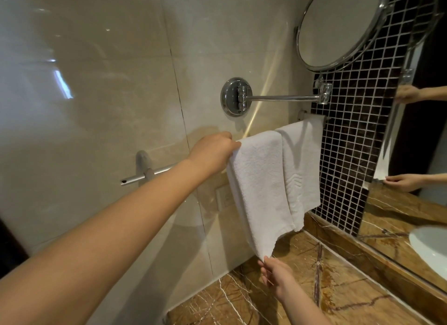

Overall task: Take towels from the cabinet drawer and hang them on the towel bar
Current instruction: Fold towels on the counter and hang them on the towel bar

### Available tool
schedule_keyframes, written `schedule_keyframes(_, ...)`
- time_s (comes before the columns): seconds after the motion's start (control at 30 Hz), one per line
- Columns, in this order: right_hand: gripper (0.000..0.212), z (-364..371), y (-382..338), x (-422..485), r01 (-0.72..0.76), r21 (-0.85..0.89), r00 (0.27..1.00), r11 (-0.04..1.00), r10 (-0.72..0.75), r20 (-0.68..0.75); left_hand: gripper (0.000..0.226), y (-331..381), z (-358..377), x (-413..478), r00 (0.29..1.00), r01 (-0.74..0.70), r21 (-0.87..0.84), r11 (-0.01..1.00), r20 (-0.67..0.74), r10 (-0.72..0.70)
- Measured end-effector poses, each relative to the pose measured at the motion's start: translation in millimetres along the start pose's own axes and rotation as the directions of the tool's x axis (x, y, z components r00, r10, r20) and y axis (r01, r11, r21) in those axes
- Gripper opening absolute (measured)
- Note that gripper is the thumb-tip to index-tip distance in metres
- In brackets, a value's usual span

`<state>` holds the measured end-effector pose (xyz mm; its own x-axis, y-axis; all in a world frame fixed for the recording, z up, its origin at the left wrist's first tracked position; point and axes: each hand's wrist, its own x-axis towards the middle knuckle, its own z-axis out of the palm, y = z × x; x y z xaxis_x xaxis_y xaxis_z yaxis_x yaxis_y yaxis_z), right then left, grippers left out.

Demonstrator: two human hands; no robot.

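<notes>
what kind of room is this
Most likely a bathroom, perhaps a hotel's: white towels hang on a wall-mounted towel bar, a round swing-arm mirror sits above, and a marble vanity counter runs below.

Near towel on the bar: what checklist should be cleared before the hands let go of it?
1. The near towel hangs over the towel bar: ok.
2. Grip of the left hand on its top edge: ok.
3. Pinch of the right hand on its bottom corner: ok.
4. Bottom hem level: not ok, slanted.
5. Clear of the far towel: not ok, overlapping.
6. Back half's hang: cannot tell, hidden.
</notes>
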<state>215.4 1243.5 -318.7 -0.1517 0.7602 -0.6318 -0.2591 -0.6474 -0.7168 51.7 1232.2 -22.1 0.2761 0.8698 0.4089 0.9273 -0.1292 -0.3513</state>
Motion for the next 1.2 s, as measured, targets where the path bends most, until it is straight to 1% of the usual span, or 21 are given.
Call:
schedule_keyframes(0.1,0.007,-1.8,-2.7,-4.9,0.011,-0.028,1.0,1.0,-0.011,-0.001,0.022,-0.8,-1.3,-1.4,1.0,0.0,-0.015,1.0,-0.004,0.0)
schedule_keyframes(0.17,0.009,-4.3,-8.4,-10.6,0.021,-0.08,1.0,0.997,-0.022,-0.01,0.021,-0.5,-3.5,-3.2,1.0,0.014,-0.028,1.0,0.01,-0.014)
schedule_keyframes(0.23,0.011,-7.0,-17.2,-19.8,0.054,-0.183,0.998,0.982,-0.059,-0.021,0.019,1.9,-6.3,-5.8,0.999,0.042,-0.056,0.998,0.024,-0.04)
schedule_keyframes(0.27,0.013,-8.7,-22.5,-24.4,0.09,-0.269,0.994,0.959,-0.101,-0.029,0.02,3.6,-7.6,-7.3,0.998,0.058,-0.066,0.996,0.028,-0.057)
schedule_keyframes(0.3,0.017,-10.5,-28.4,-28.3,0.139,-0.383,0.986,0.913,-0.163,-0.031,0.023,5.4,-8.7,-9.2,0.997,0.076,-0.068,0.995,0.03,-0.074)
schedule_keyframes(0.33,0.022,-12.6,-35.0,-32.7,0.194,-0.514,0.971,0.836,-0.238,-0.021,0.027,7.4,-9.3,-11.4,0.995,0.095,-0.068,0.993,0.029,-0.093)
schedule_keyframes(0.37,0.025,-14.4,-42.6,-38.5,0.247,-0.64,0.947,0.727,-0.321,0.001,0.031,9.6,-10.0,-14.2,0.993,0.115,-0.074,0.991,0.022,-0.114)
schedule_keyframes(0.43,0.02,-17.1,-61.3,-58.3,0.3,-0.834,0.883,0.464,-0.465,0.059,0.036,14.8,-11.5,-21.4,0.987,0.158,-0.128,0.979,-0.003,-0.16)
schedule_keyframes(0.47,0.023,-17.8,-72.2,-69.8,0.302,-0.891,0.846,0.338,-0.527,0.087,0.04,17.9,-12.7,-25.2,0.983,0.177,-0.165,0.97,-0.019,-0.182)
schedule_keyframes(0.53,0.041,-17.4,-96.0,-94.9,0.299,-0.943,0.761,0.145,-0.633,0.144,0.046,24.7,-15.9,-32.7,0.976,0.2,-0.226,0.953,-0.044,-0.215)
schedule_keyframes(0.57,0.046,-16.3,-109.0,-109.1,0.303,-0.952,0.709,0.055,-0.681,0.186,0.048,28.0,-18.8,-36.0,0.973,0.206,-0.242,0.948,-0.052,-0.224)
schedule_keyframes(0.67,0.051,-10.1,-149.6,-158.1,0.281,-0.94,0.552,-0.191,-0.769,0.322,0.05,32.8,-35.8,-43.1,0.969,0.211,-0.271,0.939,-0.066,-0.236)
schedule_keyframes(0.77,0.052,-4.5,-185.6,-210.5,0.234,-0.9,0.357,-0.369,-0.828,0.432,0.048,31.7,-62.9,-51.3,0.956,0.224,-0.316,0.922,-0.114,-0.271)
schedule_keyframes(0.83,0.052,-3.9,-202.0,-241.5,0.213,-0.873,0.23,-0.439,-0.846,0.481,0.05,32.5,-80.1,-59.2,0.941,0.227,-0.332,0.916,-0.169,-0.295)
schedule_keyframes(0.87,0.053,-4.8,-207.1,-254.4,0.209,-0.862,0.184,-0.462,-0.847,0.499,0.053,34.3,-87.2,-63.9,0.936,0.225,-0.33,0.917,-0.188,-0.297)
schedule_keyframes(0.9,0.053,-6.7,-209.9,-264.8,0.208,-0.852,0.154,-0.481,-0.844,0.514,0.058,36.8,-93.0,-69.6,0.936,0.224,-0.325,0.919,-0.192,-0.296)
schedule_keyframes(0.93,0.053,-9.2,-210.2,-273.2,0.206,-0.845,0.141,-0.494,-0.839,0.525,0.064,39.8,-97.3,-75.2,0.938,0.228,-0.323,0.919,-0.181,-0.296)
schedule_keyframes(0.97,0.053,-12.4,-208.5,-279.5,0.204,-0.841,0.142,-0.501,-0.835,0.531,0.068,43.2,-100.0,-81.1,0.941,0.231,-0.322,0.918,-0.165,-0.295)
schedule_keyframes(1.03,0.053,-20.0,-201.8,-287.1,0.19,-0.844,0.169,-0.502,-0.83,0.532,0.073,50.7,-101.8,-92.1,0.945,0.232,-0.323,0.918,-0.147,-0.291)
schedule_keyframes(1.1,0.052,-28.1,-194.4,-291.0,0.174,-0.847,0.191,-0.502,-0.827,0.53,0.071,57.4,-102.8,-99.5,0.948,0.232,-0.316,0.92,-0.14,-0.287)
schedule_keyframes(1.2,0.051,-36.9,-187.8,-297.5,0.166,-0.853,0.195,-0.495,-0.832,0.52,0.062,65.3,-106.2,-102.8,0.954,0.221,-0.307,0.926,-0.13,-0.27)
